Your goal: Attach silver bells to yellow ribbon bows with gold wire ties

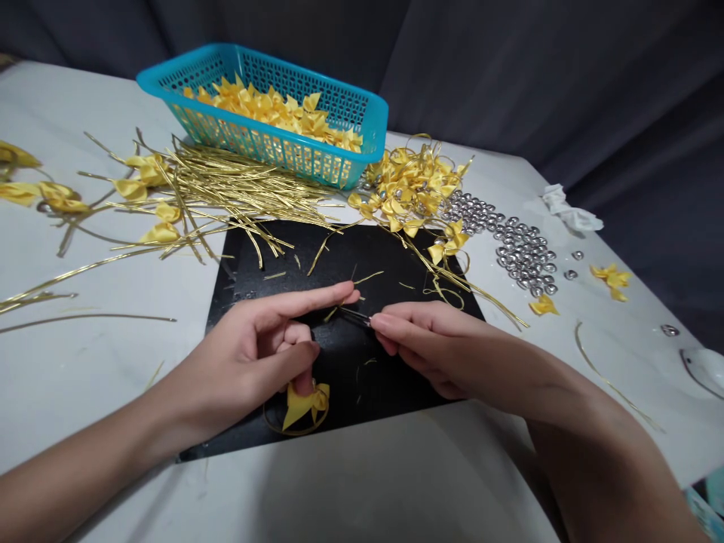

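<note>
My left hand (265, 339) is over a black mat, its index finger stretched out and its other fingers curled. Below the curled fingers, a yellow ribbon bow (302, 407) with a loop of gold cord is held against a fingertip. My right hand (424, 339) is closed in a pinch on slim metal tweezers (355, 316). The tweezers' tips reach under my left index fingertip, beside a short bit of gold cord (331, 314). Whether the tips grip this cord, I cannot tell.
The black mat (265, 256) lies on a white table (68, 377). Behind it stand a blue basket (376, 124) of yellow bows and a pile of gold cords (243, 185). Rightward are finished-looking bows with cords (418, 181) and silver beads (523, 256).
</note>
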Available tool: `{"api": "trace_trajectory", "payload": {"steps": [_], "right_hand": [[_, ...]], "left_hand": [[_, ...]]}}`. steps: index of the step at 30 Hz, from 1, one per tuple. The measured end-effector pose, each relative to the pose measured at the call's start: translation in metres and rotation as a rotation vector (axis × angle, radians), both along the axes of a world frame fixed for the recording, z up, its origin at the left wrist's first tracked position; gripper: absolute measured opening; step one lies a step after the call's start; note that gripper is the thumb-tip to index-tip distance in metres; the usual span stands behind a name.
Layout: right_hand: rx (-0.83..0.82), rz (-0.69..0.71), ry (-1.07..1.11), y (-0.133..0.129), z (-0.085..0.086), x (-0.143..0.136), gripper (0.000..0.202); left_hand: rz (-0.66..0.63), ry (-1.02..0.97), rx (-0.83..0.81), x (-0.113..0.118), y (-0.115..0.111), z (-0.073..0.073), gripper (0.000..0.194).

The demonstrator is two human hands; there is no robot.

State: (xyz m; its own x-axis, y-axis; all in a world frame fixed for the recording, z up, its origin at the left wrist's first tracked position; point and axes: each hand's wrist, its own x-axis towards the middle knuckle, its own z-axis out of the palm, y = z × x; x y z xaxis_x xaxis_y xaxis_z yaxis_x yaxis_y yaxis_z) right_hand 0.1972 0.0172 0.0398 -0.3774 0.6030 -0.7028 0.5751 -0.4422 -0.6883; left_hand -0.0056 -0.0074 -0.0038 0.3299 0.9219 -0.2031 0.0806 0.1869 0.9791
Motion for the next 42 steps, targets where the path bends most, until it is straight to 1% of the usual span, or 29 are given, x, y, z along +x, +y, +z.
{"api": "trace_trajectory", "payload": {"steps": [7, 10, 15, 19, 25, 30, 37, 42], "right_hand": [[0.009, -0.012, -0.008, -0.0006, -0.0014, -0.0001, 0.036], [0.013, 0.004, -0.013, 0.0002, -0.0022, 0.0, 0.035], [0.145, 0.064, -0.08, 0.0004, -0.0024, 0.0003, 0.038], [0.213, 0.071, -0.113, 0.0004, -0.0027, 0.0002, 0.038], [0.218, 0.067, -0.129, 0.0003, -0.0011, -0.0006, 0.038], [0.242, 0.061, -0.099, -0.0004, -0.0002, -0.0029, 0.037], [0.263, 0.072, -0.081, 0.0007, -0.0007, -0.003, 0.036], [0.277, 0.074, -0.12, 0.0015, -0.0002, -0.0034, 0.036]], "left_hand": [[-0.014, 0.03, -0.005, -0.0012, -0.0001, 0.0016, 0.045], [-0.016, 0.039, -0.005, -0.0011, -0.0004, 0.002, 0.046], [-0.001, 0.042, 0.004, 0.0002, 0.0005, 0.0035, 0.046], [0.019, 0.039, 0.003, 0.0004, 0.0011, 0.0042, 0.046], [0.049, 0.042, 0.005, -0.0001, 0.001, 0.0024, 0.047], [0.039, 0.02, -0.026, 0.0008, 0.0012, 0.0031, 0.047], [0.028, 0.049, -0.007, 0.0005, 0.0008, 0.0041, 0.049], [0.058, 0.045, 0.008, -0.0001, 0.0019, 0.0022, 0.047]]}}
